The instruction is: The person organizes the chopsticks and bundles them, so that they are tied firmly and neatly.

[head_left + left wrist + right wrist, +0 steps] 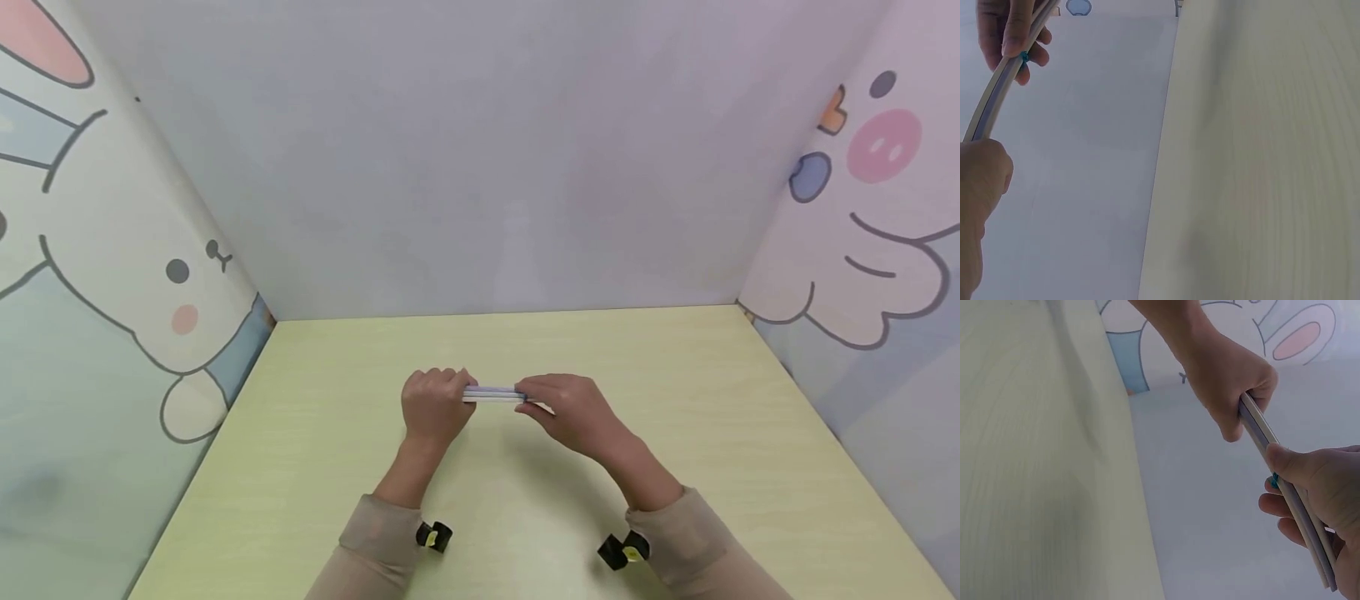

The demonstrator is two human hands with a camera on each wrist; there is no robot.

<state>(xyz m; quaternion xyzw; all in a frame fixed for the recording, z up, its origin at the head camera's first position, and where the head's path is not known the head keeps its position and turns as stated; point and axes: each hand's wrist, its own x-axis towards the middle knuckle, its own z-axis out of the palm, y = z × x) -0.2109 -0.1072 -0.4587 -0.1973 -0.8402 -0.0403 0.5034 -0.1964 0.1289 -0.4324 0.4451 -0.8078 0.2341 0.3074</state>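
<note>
A bundle of slim, pale sticks [491, 394], white and lavender, is held level above the table between both hands. My left hand [433, 407] grips one end in a fist, hiding that end. Toward the other end, my right hand [573, 412] pinches the bundle between thumb and fingers. A small teal tie [1274, 480] goes round the sticks beside the right fingertips, as the right wrist view shows. That view also has the sticks' free ends coming out past the right palm. In the left wrist view the bundle [990, 103] runs up from the left fist to the right fingers.
Below the hands lies a pale wooden table [337, 358]. A plain grey-white wall [510, 167] stands behind it, with cartoon-printed panels [112, 250] at both sides. Small black devices [433, 537] sit at the cuffs of the beige sleeves [382, 533].
</note>
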